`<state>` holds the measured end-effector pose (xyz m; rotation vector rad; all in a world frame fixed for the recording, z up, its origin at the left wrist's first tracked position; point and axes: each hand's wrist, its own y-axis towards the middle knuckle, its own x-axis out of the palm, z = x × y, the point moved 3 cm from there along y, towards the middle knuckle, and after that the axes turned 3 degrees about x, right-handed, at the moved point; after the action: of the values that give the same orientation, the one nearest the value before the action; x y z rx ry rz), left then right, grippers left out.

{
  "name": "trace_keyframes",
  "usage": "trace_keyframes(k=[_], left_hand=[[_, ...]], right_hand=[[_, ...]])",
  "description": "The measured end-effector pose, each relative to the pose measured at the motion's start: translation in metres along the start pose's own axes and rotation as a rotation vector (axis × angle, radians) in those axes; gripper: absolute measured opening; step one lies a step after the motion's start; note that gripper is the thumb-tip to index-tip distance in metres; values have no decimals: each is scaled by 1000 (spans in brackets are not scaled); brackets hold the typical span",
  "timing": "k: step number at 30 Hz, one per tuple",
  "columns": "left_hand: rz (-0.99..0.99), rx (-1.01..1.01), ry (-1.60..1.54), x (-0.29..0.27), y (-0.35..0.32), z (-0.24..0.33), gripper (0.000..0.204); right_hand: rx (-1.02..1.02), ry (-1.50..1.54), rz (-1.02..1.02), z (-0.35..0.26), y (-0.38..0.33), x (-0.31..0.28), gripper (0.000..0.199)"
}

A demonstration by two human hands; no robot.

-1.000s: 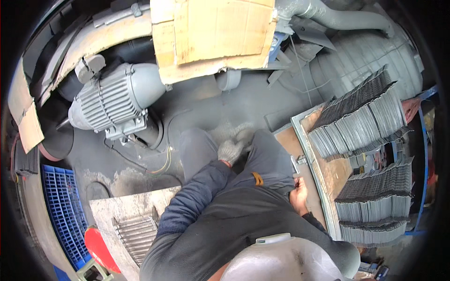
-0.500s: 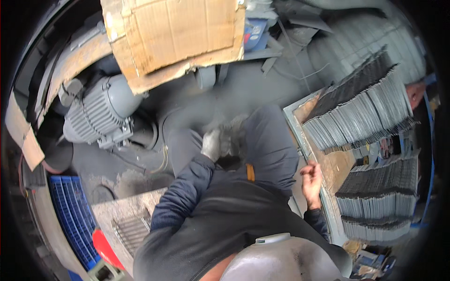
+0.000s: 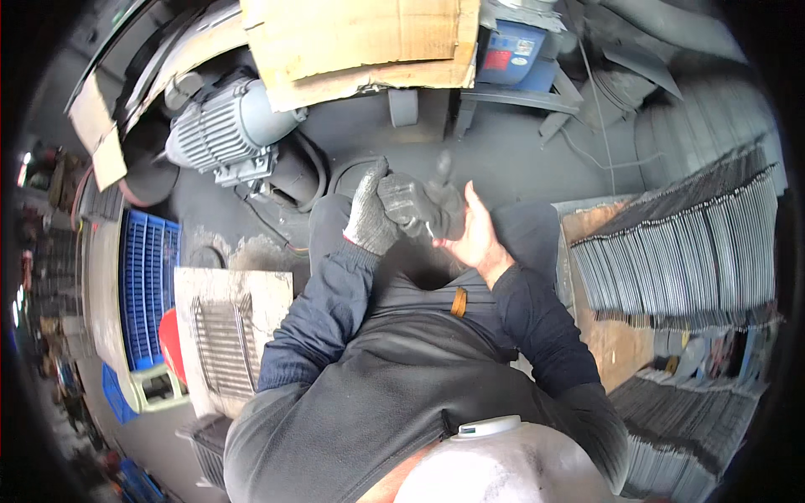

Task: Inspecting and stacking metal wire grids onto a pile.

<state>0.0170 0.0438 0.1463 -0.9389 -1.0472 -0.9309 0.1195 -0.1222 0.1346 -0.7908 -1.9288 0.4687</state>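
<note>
Grey knit covers the left hand (image 3: 369, 220), which pinches the cuff end of a second grey glove (image 3: 419, 205) held up over the lap; its grip is clenched on that glove. Bare, the right hand (image 3: 476, 235) meets the glove from the other side, fingers pushed into or against its opening, so its grip too is closed on the fabric, though how far the fingers are inside cannot be told; the glove hangs between both hands, above the knees and clear of the floor. Dark floor (image 3: 503, 159) lies open just ahead of the hands; beyond it a cardboard sheet (image 3: 360, 38) overhangs, with a grey electric motor (image 3: 222, 130) to the left of it. Rows of thin grey metal plates (image 3: 679, 251) stand on edge on the surface (image 3: 616, 335) close to the right elbow, their near edge just beside the sleeve. On the left, a pale finned block (image 3: 222, 335) sits beside the left arm, and a blue crate (image 3: 147, 285) stands further out.
</note>
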Motion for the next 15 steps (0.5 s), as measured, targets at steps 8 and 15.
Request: trace_keyframes(k=[8, 15], left_hand=[[914, 513, 1563, -57, -23, -13, 38], [747, 210, 1018, -110, -32, -52, 52]], right_hand=[[-243, -436, -81, -23, 90, -40, 21], [-101, -307, -195, 58, 104, -30, 31]])
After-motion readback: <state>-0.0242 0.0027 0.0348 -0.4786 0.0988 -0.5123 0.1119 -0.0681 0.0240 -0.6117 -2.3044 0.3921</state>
